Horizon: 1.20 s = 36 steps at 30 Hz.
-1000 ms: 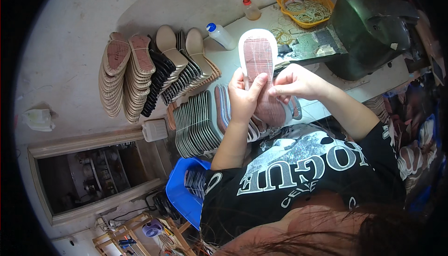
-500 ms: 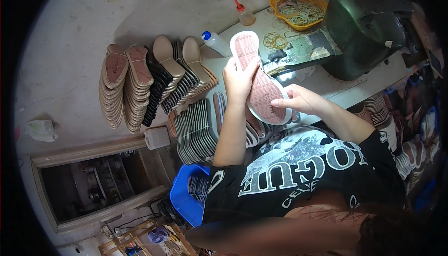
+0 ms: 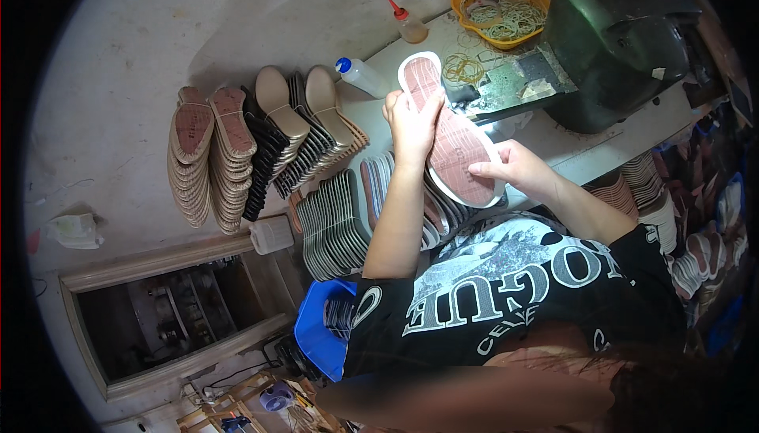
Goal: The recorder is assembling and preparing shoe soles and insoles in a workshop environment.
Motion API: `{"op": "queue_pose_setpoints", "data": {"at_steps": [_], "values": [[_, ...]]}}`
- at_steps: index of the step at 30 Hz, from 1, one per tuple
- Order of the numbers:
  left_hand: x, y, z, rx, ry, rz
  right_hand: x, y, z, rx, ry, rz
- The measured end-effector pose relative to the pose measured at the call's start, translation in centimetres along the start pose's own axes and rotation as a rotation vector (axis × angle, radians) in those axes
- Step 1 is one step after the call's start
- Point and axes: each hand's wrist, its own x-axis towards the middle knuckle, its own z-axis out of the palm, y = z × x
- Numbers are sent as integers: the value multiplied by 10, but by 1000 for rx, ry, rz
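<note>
A shoe insole [image 3: 460, 148] with a reddish-brown face and a white rim is held up at a slant before the machine. My left hand [image 3: 413, 128] grips it at the narrow waist, with the thumb across the face. On the wide end, my right hand [image 3: 518, 169] pinches the right edge, thumb on the face and the other fingers hidden behind. Lit brightly, the narrow end points away from me. Just beyond it is the dark green machine [image 3: 609, 50] with its flat work plate [image 3: 526, 84].
Bundled insoles [image 3: 332, 220] stand left of my left arm, and more stacks [image 3: 194, 164] lean farther left. A yellow basket [image 3: 506, 34] of rubber bands, a red-tipped bottle [image 3: 409, 26] and a blue-capped bottle [image 3: 364, 76] stand on the table. A blue bin [image 3: 316, 338] is at lower left.
The insole and both hands have shifted slightly to the right in the picture. The grip looks the same, and the background has moved a little with the head.
</note>
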Motion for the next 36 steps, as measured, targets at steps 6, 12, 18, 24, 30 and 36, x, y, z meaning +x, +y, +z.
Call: {"op": "queue_pose_setpoints", "data": {"at_steps": [6, 12, 18, 24, 30, 36], "values": [[-31, 17, -17, -320, 34, 0, 10, 22, -15, 180, -53, 138], [-69, 64, -28, -747, -172, -38, 23, -16, -13, -17, -346, 10], [-79, 56, -25, -671, -78, 3, 17, -44, 1, -165, -289, 21], [-72, 56, -23, -509, -24, -9, 17, -34, 13, -481, 36, -339], [-23, 24, -18, -589, -13, -72, 13, -8, 4, -179, -97, -29], [3, -17, 4, -281, 52, -8, 9, -8, 5, 122, 22, -30]]}}
